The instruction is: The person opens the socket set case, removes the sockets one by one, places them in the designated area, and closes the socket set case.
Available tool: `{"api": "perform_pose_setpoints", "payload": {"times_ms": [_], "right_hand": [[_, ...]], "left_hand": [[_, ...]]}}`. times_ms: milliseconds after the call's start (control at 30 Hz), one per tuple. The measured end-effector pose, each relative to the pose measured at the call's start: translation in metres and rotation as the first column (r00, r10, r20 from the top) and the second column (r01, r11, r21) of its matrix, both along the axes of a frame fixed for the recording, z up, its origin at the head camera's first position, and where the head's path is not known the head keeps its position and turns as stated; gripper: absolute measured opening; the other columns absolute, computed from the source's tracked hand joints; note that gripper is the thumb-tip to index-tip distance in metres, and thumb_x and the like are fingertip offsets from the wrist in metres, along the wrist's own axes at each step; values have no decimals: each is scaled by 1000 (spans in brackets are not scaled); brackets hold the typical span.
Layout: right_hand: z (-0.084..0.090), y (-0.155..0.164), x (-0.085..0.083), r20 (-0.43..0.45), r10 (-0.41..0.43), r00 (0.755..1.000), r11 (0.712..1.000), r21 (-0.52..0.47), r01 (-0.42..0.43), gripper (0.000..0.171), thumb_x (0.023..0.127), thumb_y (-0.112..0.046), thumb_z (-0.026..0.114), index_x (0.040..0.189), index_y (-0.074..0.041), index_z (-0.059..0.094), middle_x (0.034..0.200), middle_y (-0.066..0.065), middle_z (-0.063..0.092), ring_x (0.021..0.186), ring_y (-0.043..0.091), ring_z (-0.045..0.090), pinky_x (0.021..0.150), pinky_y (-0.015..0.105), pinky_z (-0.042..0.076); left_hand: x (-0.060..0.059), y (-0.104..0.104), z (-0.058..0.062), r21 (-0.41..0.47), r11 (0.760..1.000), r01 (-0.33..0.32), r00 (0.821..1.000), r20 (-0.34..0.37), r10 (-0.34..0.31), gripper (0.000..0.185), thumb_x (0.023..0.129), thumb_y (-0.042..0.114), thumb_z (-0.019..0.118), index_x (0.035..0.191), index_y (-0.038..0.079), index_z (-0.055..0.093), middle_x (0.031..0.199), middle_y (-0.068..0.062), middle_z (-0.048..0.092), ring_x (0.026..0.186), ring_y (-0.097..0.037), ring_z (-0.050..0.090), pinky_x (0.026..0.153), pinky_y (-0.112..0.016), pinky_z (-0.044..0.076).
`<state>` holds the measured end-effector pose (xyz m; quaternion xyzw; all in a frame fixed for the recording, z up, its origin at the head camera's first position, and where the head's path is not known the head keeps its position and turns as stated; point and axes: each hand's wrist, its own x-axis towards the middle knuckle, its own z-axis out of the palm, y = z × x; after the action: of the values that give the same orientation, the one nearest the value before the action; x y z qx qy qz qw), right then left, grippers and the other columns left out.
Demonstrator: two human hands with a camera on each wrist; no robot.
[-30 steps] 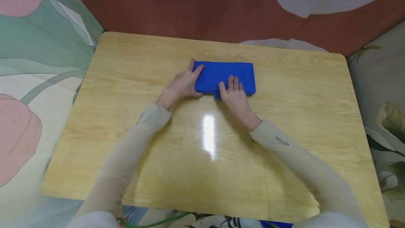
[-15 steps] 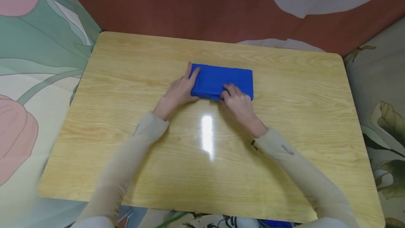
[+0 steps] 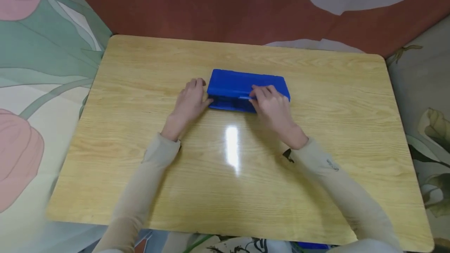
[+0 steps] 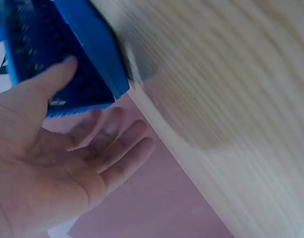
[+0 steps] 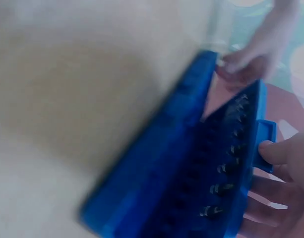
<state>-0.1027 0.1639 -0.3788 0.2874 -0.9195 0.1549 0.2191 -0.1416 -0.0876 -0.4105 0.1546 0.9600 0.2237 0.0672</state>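
Note:
A blue plastic case (image 3: 239, 83) lies near the middle of the table, its front edge parted into a dark gap. My right hand (image 3: 275, 114) pinches the front edge of the raised upper half. In the right wrist view, that thumb presses the latch tab (image 5: 265, 133) while the fingers lie behind the panel. Inside this half runs a row of small metal-looking pieces (image 5: 222, 189), blurred. At the case's left end is my left hand (image 3: 188, 100), its thumb reaching the lower front corner. The left wrist view shows its other fingers loosely extended, apart from the case (image 4: 92, 37).
The wooden table (image 3: 168, 190) extends around the case, with a bright light reflection in front of it. A red-brown patterned cloth (image 3: 168, 7) hangs behind the table's back edge. Patterned cloths also hang on both sides. Part of another blue object (image 3: 312, 245) shows below the front edge.
The case has gone from closed to partly open, its front edge lifted by my right hand. My left hand has come off the top and moved slightly left and nearer.

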Motion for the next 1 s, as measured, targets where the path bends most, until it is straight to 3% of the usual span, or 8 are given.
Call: {"api": "perform_pose_setpoints", "payload": {"times_ms": [133,233,400,467,567,767,933,1000], "right_hand": [[23,7,-13,140,-44,989,998,-28,49,14,92,-15,67,96,-1,65,90,16,70,76,34,63,53,45,52],[36,10,-30,277,-38,960,998,-29,47,16,95,-18,64,101,-3,63,89,14,67,74,32,62,55,46,50],[45,1,-64,516,42,855,999,-44,-22,23,99,-22,58,111,-3,62,108,13,67,94,29,63,79,46,49],[49,-5,-77,583,67,810,998,-48,-47,26,100,-24,55,113,-2,60,111,14,66,97,28,62,83,45,48],[59,-12,-95,631,92,770,996,-59,-71,27,102,-22,51,114,1,57,111,16,65,94,28,61,83,44,47],[71,-16,-125,652,77,754,996,-88,-26,33,104,-25,43,121,1,53,114,18,61,93,29,58,88,41,44],[65,-18,-141,633,26,774,989,-127,71,38,104,-28,41,125,-1,57,105,16,61,83,26,53,77,36,43],[62,-21,-146,625,-16,781,986,-122,118,38,104,-27,42,126,-1,58,110,15,62,84,24,54,78,35,44]], "left_hand": [[-5,12,2,-76,992,99,990,-96,-106,31,89,30,71,95,1,64,96,-15,56,90,-31,53,71,-43,48],[-6,20,0,-79,984,159,974,-150,-169,27,89,29,72,94,4,65,96,-13,59,92,-30,54,73,-42,47],[6,21,-12,-65,983,170,972,-156,-178,28,85,25,77,99,5,64,98,-13,60,95,-30,54,77,-42,47],[10,18,-16,-83,986,146,977,-146,-157,33,82,25,79,103,6,63,101,-14,55,97,-31,50,78,-42,45],[9,17,-17,-107,987,118,978,-161,-134,47,80,27,81,116,7,59,107,-16,46,98,-31,42,80,-41,41],[2,20,-7,-154,985,75,986,-138,-97,76,78,32,82,140,11,44,129,-20,34,111,-34,33,91,-44,34],[1,28,4,-158,985,72,996,-32,-78,89,77,38,82,147,14,33,137,-20,25,118,-36,28,100,-47,29],[1,30,7,-140,988,66,998,3,-67,95,75,38,83,150,15,28,144,-21,20,127,-38,23,107,-49,24]]}}
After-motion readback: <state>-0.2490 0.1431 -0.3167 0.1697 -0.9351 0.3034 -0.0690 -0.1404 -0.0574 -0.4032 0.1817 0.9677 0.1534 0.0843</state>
